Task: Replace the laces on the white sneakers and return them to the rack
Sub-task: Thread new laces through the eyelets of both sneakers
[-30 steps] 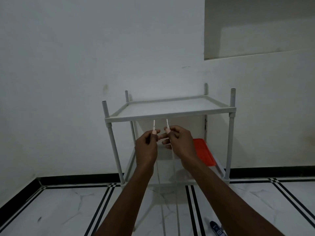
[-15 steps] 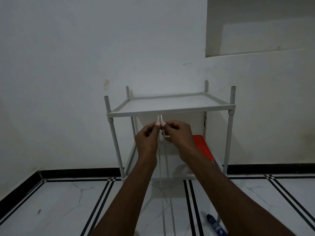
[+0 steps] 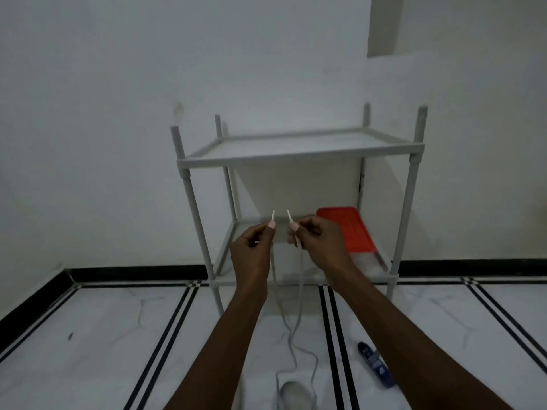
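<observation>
At frame centre, the left hand and right hand each pinched a white lace end before the rack.

On the lower shelf in front of me lies a flat red lid, pushed toward the right side. Down on the white marble floor, crossed by black inlay lines, a dark blue tube lies on its side off to my right. A plain white wall stands behind, edged at its foot by a black skirting.
</observation>
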Tool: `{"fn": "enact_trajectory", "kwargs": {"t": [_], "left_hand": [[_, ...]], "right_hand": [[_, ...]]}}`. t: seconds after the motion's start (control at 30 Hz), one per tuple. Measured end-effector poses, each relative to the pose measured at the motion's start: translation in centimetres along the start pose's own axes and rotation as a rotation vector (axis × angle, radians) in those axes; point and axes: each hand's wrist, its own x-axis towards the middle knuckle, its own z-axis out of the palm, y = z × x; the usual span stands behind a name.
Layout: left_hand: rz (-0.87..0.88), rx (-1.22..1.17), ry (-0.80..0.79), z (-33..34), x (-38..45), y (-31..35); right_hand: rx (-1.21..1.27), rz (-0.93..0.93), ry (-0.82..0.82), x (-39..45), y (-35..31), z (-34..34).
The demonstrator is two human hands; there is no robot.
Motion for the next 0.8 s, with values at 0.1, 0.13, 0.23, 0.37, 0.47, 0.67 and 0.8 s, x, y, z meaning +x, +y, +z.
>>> {"fn": "enact_trajectory", "kwargs": {"t": [0.1,0.13,0.23,0.37,0.47,0.67,0.8], "left_hand": [[-0.098,0.112,-0.011,-2.4,-3.1,-8.3],[-0.148,0.143,-0.015,-3.2,-4.3,-10.9],[-0.297,0.223,-0.01,-5.4,-8.1,-19.1],[-0.446,0.342,0.018,-7.4,-11.2,-26.6],[-0.504,0.552,0.046,-8.3,-14.2,-30.0],[-0.524,0.79,-0.06,-9.5,-20.5,-31.1],[-0.447,0.794,-0.184,-9.8,-22.0,-31.4]], "right_hand": [[-0.064,0.077,-0.055,-3.6,8.1,-0.1],[-0.086,0.114,-0.077,-5.0,10.7,0.0],[-0.167,0.246,-0.166,-9.3,18.5,0.3],[-0.222,0.331,-0.25,-13.6,24.3,0.9],[-0.275,0.368,-0.339,-16.8,27.5,1.1],[-0.378,0.356,-0.501,-21.4,31.4,1.6],[-0.432,0.364,-0.479,-22.4,31.7,2.2]]}}
